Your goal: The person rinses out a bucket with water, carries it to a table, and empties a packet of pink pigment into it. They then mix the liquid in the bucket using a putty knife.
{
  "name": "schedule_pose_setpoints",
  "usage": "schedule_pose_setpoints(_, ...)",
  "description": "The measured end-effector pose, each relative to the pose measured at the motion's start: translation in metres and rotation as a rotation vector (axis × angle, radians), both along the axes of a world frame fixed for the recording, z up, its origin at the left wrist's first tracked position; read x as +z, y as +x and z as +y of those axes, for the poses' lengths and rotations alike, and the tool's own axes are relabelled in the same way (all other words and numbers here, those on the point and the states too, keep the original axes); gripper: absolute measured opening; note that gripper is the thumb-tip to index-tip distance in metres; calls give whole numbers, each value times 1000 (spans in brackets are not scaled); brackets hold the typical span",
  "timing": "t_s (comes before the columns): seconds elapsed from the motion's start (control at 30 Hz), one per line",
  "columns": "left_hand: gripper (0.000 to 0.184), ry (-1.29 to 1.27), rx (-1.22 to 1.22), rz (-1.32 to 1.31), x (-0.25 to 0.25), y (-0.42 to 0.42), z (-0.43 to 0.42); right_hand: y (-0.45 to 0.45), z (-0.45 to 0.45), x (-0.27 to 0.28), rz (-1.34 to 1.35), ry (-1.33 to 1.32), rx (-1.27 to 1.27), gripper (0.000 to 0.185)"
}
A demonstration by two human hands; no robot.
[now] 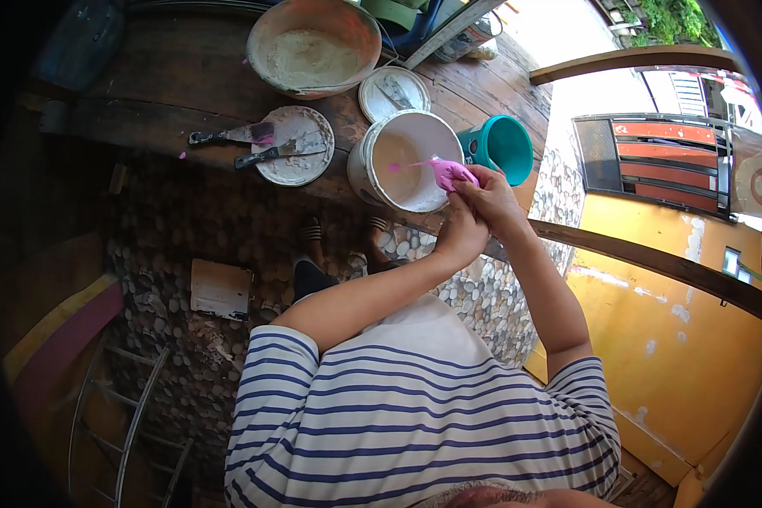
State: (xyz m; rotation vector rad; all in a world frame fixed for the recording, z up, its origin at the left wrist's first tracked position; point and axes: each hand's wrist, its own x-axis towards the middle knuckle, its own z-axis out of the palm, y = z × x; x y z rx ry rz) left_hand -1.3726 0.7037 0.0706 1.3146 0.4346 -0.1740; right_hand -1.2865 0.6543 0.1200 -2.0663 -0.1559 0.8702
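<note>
My right hand [494,203] is closed around the back end of a small pink plastic bag [450,174]. My left hand [464,233] is closed just beneath it, with its fingers pressed against the bag and the right hand. From the bag's front end a thin pink stream runs down into a white bucket [360,169], where a pink spot shows on the beige contents. The bag is over the bucket's right side. Right behind my right hand stands a teal bucket [510,146].
On the wooden bench [169,93] are a large pail [267,72] of pale powdery material, a white lid [366,100] with a tool on it, and a plaster-smeared lid [313,173] bearing two scrapers [262,157]. A ladder [135,406] is at lower left; pebbled floor lies below.
</note>
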Motion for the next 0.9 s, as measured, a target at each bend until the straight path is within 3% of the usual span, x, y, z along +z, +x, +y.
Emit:
schedule_pose_setpoints(0.53,65,-34,27,36,-22,6,-15,4,0,-6,-62,-38,10,26)
schedule_pose_setpoints(0.73,55,33,23,12,-30,6,-20,3,2,-4,-75,-67,7,27)
schedule_pose_setpoints(0.83,48,-97,105,-53,-35,8,-24,4,1,-6,-76,-69,7,27)
schedule_pose_setpoints(0.9,58,-179,124,-46,-30,7,-23,5,2,-5,-72,-74,12,26)
